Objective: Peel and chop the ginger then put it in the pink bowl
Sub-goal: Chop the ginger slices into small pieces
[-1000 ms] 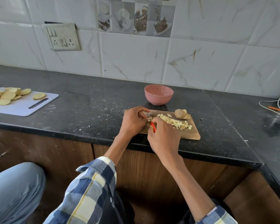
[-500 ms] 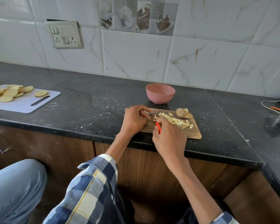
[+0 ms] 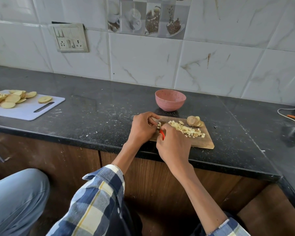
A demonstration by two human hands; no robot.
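A small wooden board (image 3: 204, 142) lies at the counter's front edge. A row of chopped ginger cubes (image 3: 187, 130) runs across it, and sliced ginger rounds (image 3: 194, 121) sit at its far right corner. My right hand (image 3: 174, 147) grips a red-handled knife (image 3: 162, 133) whose blade is hidden. My left hand (image 3: 143, 126) pinches a small ginger piece (image 3: 159, 124) at the board's left end, fingers curled. The pink bowl (image 3: 170, 100) stands just behind the board and looks empty.
A white cutting board (image 3: 29, 111) with potato slices (image 3: 12, 97) lies at the far left of the black counter (image 3: 95, 113). Cables (image 3: 291, 114) lie at the right edge. A wall socket (image 3: 69, 39) is on the tiles. A knee in jeans (image 3: 15, 198) is lower left.
My right hand has shifted slightly along the board with the knife while the left hand stays pinching at the board's left end. The camera moved a little.
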